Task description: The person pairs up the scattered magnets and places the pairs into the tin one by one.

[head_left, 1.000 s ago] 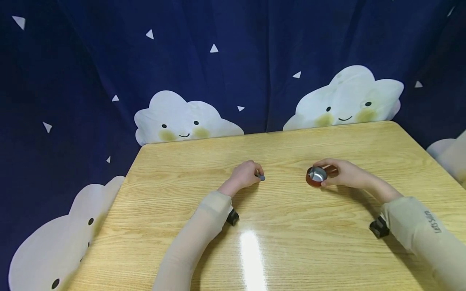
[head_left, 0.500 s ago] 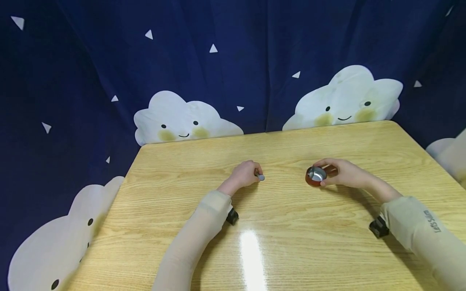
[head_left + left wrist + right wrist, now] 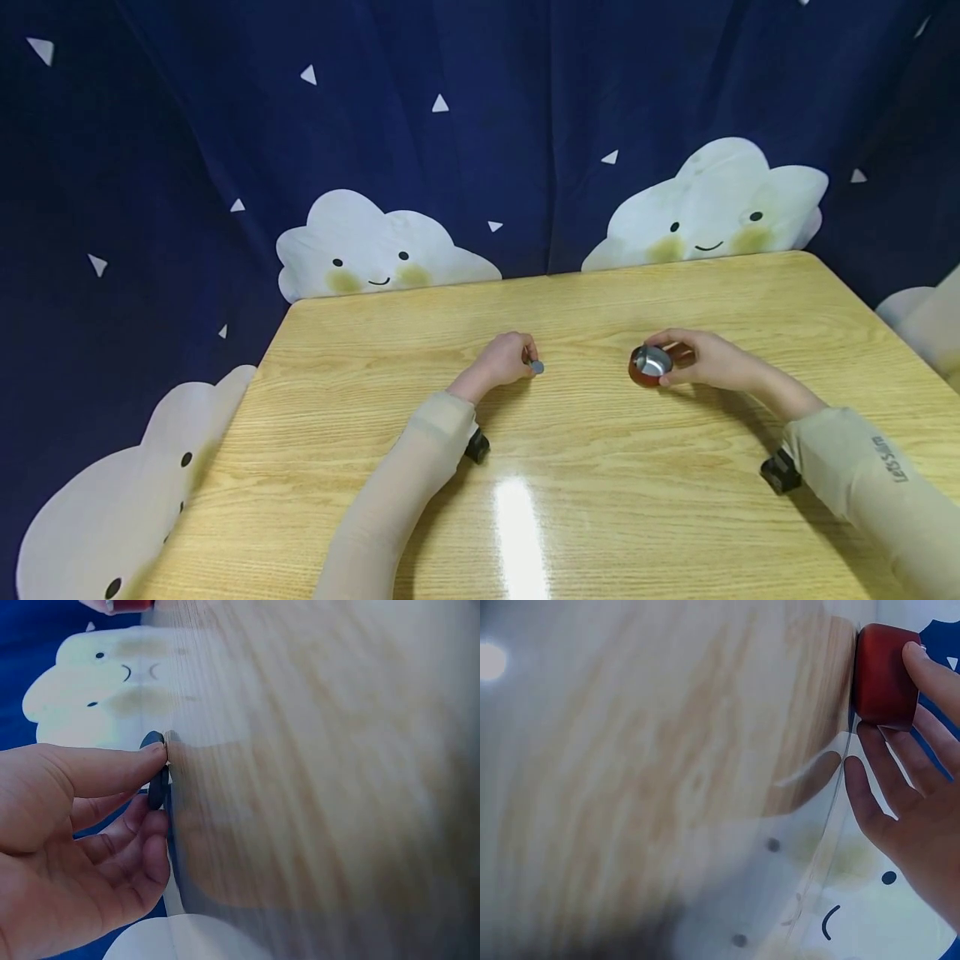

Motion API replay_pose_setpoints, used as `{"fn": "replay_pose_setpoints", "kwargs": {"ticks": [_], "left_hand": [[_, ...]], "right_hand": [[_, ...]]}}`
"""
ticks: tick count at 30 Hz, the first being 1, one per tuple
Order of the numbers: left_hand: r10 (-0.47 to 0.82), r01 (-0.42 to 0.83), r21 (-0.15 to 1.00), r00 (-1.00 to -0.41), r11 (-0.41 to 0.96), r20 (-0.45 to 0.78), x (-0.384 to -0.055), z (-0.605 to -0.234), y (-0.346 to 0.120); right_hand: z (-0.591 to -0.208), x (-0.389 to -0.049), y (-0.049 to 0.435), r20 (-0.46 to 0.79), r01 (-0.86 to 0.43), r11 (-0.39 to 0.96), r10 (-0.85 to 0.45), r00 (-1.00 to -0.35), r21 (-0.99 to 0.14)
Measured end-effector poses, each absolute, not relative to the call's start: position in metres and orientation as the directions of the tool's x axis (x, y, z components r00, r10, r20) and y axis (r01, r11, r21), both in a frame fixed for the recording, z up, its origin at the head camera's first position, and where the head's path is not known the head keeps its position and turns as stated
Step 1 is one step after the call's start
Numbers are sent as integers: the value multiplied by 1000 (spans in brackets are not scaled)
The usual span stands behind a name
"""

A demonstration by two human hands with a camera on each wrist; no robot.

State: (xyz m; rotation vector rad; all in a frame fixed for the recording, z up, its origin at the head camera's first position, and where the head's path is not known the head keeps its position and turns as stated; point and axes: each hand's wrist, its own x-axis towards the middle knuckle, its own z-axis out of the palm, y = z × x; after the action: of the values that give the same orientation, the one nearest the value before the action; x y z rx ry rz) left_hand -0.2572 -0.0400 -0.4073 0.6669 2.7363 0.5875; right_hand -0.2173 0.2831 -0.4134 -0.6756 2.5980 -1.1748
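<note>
In the head view my left hand (image 3: 505,358) pinches a small grey disc-like piece (image 3: 537,367) between thumb and fingers, low over the middle of the table. Seen from the left wrist, this piece (image 3: 155,791) is dark, thin and rounded, standing on edge close against the tabletop under the thumb tip. Farther right, my right hand (image 3: 708,358) grips a small round red bowl (image 3: 651,365) with a shiny metal inside. Its smooth red wall (image 3: 887,675) shows in the right wrist view, thumb on one side and fingers on the other, its base right at the tabletop.
Both hands work over a light wooden table (image 3: 600,467) with a bright light reflection near its front. A dark blue curtain (image 3: 510,100) with white clouds and triangles hangs behind the far edge and along the left. Black wrist cameras (image 3: 781,472) sit under the sleeves.
</note>
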Motion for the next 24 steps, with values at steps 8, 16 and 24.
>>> {"fn": "replay_pose_setpoints", "kwargs": {"ticks": [8, 16, 24], "left_hand": [[477, 370, 442, -864, 817, -159, -256, -407, -39], [464, 348, 468, -872, 812, -155, -257, -408, -38], [485, 370, 491, -865, 789, -128, -256, -408, -38]], "right_hand": [[-414, -216, 282, -21, -302, 574, -487, -873, -761], [-414, -216, 281, -17, -306, 571, -490, -872, -761], [-413, -215, 280, -16, -313, 583, -489, -872, -749]]}}
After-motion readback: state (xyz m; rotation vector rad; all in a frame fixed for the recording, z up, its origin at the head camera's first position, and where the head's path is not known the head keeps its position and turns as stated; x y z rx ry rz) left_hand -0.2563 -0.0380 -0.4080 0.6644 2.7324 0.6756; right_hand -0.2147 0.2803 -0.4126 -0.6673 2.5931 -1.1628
